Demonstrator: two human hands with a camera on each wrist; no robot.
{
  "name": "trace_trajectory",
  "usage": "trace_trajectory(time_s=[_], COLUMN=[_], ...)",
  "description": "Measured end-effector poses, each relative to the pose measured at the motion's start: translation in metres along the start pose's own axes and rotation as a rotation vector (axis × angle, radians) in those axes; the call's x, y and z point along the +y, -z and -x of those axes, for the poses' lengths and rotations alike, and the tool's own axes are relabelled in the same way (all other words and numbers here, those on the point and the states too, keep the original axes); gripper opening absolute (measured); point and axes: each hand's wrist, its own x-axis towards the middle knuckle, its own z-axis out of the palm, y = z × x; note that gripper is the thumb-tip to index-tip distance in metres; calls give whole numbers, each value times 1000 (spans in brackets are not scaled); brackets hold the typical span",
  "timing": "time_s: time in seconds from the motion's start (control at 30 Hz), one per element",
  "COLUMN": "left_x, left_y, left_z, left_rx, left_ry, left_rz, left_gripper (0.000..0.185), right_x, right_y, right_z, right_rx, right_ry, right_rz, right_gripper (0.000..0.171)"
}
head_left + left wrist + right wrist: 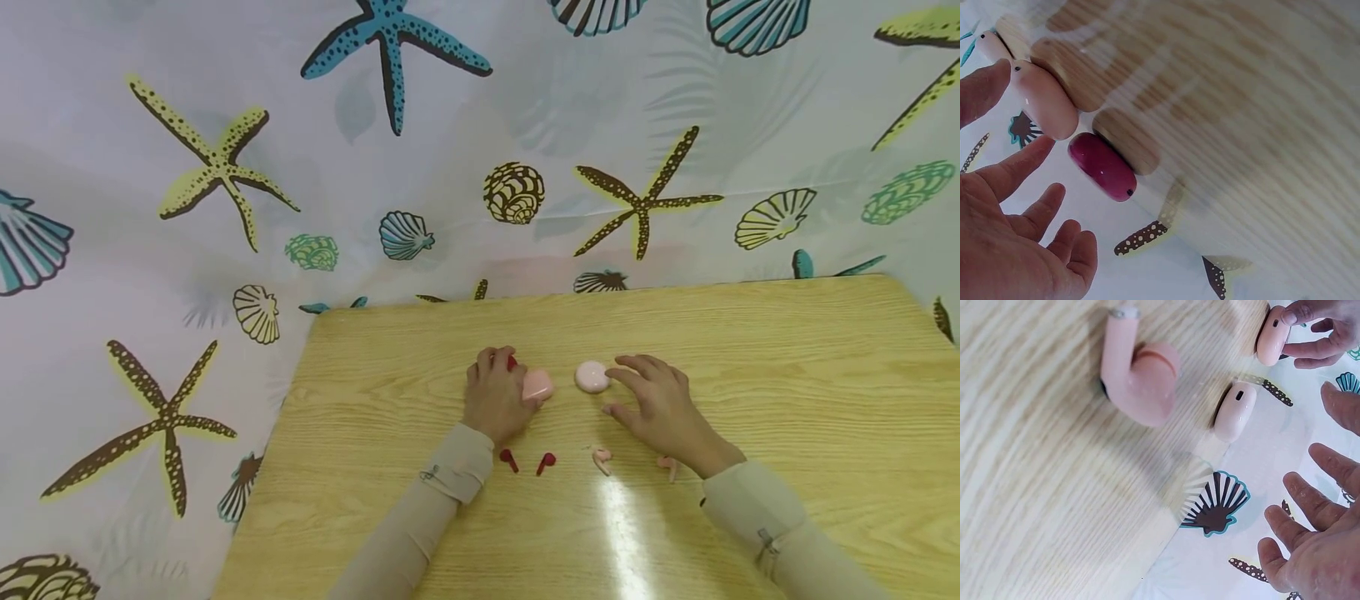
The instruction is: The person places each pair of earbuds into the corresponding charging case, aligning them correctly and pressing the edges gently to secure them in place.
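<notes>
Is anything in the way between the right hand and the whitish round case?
Nothing visible is: the right hand is close beside the whitish round case. The pale pink earbuds lie nearer the person, outside that gap.

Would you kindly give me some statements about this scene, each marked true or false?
1. The pink case sits between the red case and the white case. True.
2. The right hand is wrapped round the white case. False: the right hand's fingers are spread, not curled round it.
3. Two red earbuds lie on the table. True.
4. The pink earbuds lie farther from the person than the white case. False: the pink earbuds lie nearer.
5. The left hand is nearer the pink case than the white one. True.
</notes>
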Motion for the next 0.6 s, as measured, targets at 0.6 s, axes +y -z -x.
trace_trajectory(time_s=[0.6], left_x=[-4], left_y=[-5], left_z=[-4], left_rx=[-28], left_ry=[-8], left_rz=[7], left_gripper=[38], right_x=[0], right_y=[-5], right_z=[2], right_rx=[-11], right_ry=[-27], right_rz=[-25], right_gripper=[44])
